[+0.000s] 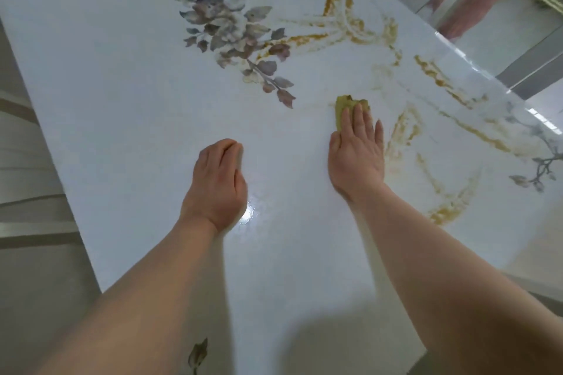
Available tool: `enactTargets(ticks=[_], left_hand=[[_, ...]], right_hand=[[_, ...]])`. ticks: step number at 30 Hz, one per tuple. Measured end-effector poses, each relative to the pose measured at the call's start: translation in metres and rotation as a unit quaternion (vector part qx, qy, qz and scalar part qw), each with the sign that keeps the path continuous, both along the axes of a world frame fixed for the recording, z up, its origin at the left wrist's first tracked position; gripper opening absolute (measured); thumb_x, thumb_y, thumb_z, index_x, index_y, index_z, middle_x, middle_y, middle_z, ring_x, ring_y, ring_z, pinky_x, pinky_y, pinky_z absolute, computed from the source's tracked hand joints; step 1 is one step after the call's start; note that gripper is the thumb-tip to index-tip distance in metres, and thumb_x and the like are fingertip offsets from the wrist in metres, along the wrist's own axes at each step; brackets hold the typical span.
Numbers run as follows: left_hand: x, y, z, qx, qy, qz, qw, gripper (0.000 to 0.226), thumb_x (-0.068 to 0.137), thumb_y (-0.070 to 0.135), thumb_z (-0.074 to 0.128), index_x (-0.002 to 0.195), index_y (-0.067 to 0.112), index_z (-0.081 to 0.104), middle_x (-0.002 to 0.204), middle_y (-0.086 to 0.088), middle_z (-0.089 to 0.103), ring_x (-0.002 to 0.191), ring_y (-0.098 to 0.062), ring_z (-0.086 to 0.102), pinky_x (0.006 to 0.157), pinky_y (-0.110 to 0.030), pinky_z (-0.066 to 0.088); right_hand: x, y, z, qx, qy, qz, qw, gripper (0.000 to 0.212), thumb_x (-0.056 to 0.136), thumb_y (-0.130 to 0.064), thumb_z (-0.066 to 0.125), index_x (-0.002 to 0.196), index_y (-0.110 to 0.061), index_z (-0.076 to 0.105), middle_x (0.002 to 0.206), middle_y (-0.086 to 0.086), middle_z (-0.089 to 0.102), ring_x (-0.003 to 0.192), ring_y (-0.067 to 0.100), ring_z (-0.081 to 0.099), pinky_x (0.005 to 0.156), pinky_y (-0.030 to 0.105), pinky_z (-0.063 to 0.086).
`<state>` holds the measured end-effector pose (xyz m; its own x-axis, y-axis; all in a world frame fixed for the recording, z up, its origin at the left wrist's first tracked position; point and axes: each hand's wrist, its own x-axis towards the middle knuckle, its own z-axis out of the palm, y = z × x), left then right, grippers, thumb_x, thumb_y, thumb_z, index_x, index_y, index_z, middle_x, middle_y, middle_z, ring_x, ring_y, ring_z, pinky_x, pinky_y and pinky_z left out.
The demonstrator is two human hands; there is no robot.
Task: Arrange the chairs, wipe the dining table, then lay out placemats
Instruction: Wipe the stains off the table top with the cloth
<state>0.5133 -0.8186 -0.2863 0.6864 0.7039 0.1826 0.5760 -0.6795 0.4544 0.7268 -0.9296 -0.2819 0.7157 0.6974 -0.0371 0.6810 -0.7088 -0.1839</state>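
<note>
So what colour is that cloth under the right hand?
The cloth is yellowish-green, seen in the head view.

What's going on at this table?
A person is wiping a glossy white dining table with a floral print. Their right hand presses a small yellow-green cloth flat against the top, beside yellowish-brown streaks on the surface. The left hand rests on the table, holding nothing. No placemats are in view.
</note>
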Motion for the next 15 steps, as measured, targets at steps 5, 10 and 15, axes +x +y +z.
enactTargets(ticks=[5,10,15], left_hand=[[0.000,0.000,-0.001,0.013,0.003,0.001,1.000,0.040,0.081,0.004,0.041,0.120,0.004,0.051,0.124,-0.007,0.046,0.112,-0.027,0.040,0.103,-0.025,0.025],[-0.002,0.003,0.001,0.002,0.008,-0.005,1.000,0.042,0.083,0.008,0.038,0.123,0.004,0.050,0.126,-0.007,0.045,0.114,-0.025,0.037,0.104,-0.026,0.025],[-0.001,0.020,0.006,0.019,0.024,-0.024,0.999,0.045,0.078,0.014,0.033,0.116,0.004,0.056,0.120,-0.007,0.053,0.107,-0.022,0.040,0.098,-0.025,0.026]], right_hand=[[-0.054,0.025,0.003,0.024,0.016,0.164,0.986,0.057,0.100,-0.031,0.017,0.153,-0.021,0.002,0.161,0.001,0.000,0.147,0.016,-0.008,0.119,0.038,-0.010],[-0.046,0.047,0.002,0.037,0.014,0.210,0.977,0.055,0.100,-0.030,0.020,0.153,-0.022,0.008,0.161,-0.003,0.006,0.147,0.012,-0.002,0.119,0.038,-0.008],[-0.010,0.053,-0.001,0.032,0.003,0.056,0.998,0.057,0.099,-0.029,0.017,0.154,-0.019,0.005,0.161,-0.001,0.002,0.147,0.011,-0.006,0.119,0.038,-0.007]])
